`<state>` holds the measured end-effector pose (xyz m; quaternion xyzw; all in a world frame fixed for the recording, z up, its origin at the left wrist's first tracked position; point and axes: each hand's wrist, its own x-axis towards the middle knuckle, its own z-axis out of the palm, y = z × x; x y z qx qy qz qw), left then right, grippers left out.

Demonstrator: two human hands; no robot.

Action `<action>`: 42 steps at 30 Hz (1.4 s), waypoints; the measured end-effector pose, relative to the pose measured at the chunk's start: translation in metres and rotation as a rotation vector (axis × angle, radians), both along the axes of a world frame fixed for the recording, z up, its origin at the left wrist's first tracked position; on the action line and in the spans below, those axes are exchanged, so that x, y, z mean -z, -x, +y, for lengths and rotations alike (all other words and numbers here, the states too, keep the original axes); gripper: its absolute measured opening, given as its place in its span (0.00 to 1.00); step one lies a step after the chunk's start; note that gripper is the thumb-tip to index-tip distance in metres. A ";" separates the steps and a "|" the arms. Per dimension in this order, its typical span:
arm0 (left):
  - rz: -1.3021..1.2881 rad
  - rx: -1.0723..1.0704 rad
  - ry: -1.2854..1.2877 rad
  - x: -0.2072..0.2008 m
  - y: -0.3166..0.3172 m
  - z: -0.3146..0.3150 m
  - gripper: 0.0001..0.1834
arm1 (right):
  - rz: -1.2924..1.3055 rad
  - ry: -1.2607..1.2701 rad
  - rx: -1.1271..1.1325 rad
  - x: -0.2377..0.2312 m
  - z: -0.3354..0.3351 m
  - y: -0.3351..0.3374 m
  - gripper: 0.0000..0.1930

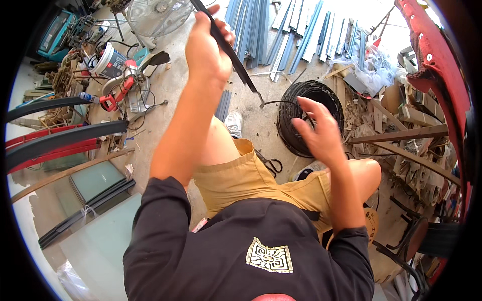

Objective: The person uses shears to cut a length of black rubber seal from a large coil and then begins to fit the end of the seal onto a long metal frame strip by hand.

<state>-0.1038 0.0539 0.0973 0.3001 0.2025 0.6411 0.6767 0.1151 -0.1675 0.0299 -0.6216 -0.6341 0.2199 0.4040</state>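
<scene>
My left hand (208, 50), raised at the upper middle, is wrapped round a long dark bar (231, 52) that slants down to the right. From the bar's lower end a thin black strip (281, 102) runs right, toward a large black coil (288, 125) on the floor. Over the coil hovers my right hand (321, 130), slightly blurred, thumb and fingers apart; the strip passes by its fingertips, and no grip on it shows. Black-handled scissors (273, 166) lie on the floor between my feet.
Long blue-grey profiles (248, 30) lie on the floor ahead. At the left stand a fan (158, 17), a red saw (120, 90), a white bucket (109, 61) and glass panes (95, 180). Wood scraps (401, 120) and plastic bags (374, 70) crowd the right.
</scene>
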 end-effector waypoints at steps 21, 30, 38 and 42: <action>0.102 -0.074 0.242 0.086 0.004 -0.067 0.19 | 0.424 0.121 0.008 0.047 0.013 0.082 0.11; 0.063 -0.124 0.387 0.115 0.003 -0.069 0.18 | 0.457 0.264 0.093 0.089 -0.019 0.070 0.13; 0.064 -0.086 0.379 0.126 0.007 -0.072 0.18 | 0.506 0.234 0.076 0.070 0.001 0.076 0.14; 0.131 -0.150 0.371 0.127 0.010 -0.067 0.18 | 0.416 0.213 0.092 0.079 -0.007 0.072 0.14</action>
